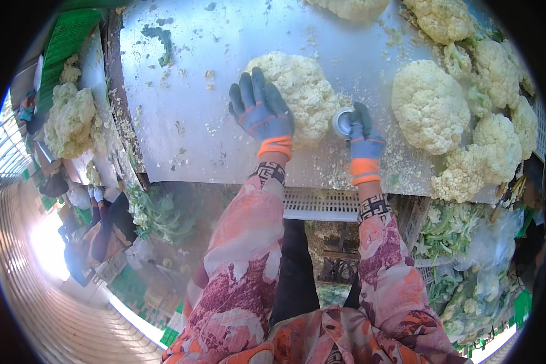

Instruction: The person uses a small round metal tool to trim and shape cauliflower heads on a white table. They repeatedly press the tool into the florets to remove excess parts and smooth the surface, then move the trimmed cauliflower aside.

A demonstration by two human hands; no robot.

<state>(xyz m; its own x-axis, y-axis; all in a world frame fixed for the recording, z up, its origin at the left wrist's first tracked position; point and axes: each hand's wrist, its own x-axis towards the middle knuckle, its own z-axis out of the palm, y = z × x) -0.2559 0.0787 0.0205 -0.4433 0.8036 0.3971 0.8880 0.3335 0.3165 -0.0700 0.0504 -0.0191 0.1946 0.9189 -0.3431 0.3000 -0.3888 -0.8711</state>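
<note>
A large cauliflower head (pixel 302 98) lies on the metal work table (pixel 200 150) in front of me. My left hand (pixel 264 109), in a grey-blue glove with an orange cuff, rests palm down on its left side, fingers somewhat spread. On the right side of the head, my right hand (pixel 365 129), gloved alike, grips a round metal tool (pixel 343 122) with a ring-like rim, close against the florets. Its handle and working edge are hidden. Another whole cauliflower (pixel 430 107) sits to the right of my right hand, apart from it.
Several cauliflowers (pixel 496 136) are piled at the right edge, one more (pixel 352 7) at the far edge. A leaf piece (pixel 164 43) and crumbs litter the metal. Below the near edge are a white perforated crate (pixel 321 207) and leafy trimmings (pixel 446 232). A co-worker (pixel 100 232) is at the left.
</note>
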